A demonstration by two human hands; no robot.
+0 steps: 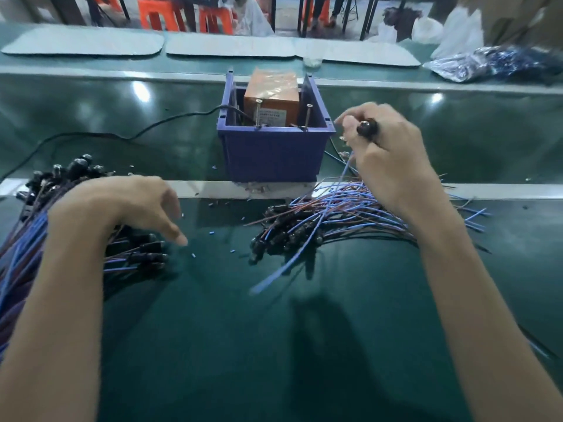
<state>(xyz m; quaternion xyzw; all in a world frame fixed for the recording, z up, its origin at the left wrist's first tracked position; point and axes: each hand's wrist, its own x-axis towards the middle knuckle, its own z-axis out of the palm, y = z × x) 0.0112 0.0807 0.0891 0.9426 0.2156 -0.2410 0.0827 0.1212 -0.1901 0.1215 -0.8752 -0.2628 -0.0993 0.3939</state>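
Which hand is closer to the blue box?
Right. The right hand is just beside the blue box's right wall, gripping a black part. The left hand is farther off, lower left of the box, by the wire pile.

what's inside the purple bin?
Inside the purple bin: an orange box, two upright metal pins near its front wall, and a black cable running in. Bin floor and box's lower part are hidden by the walls.
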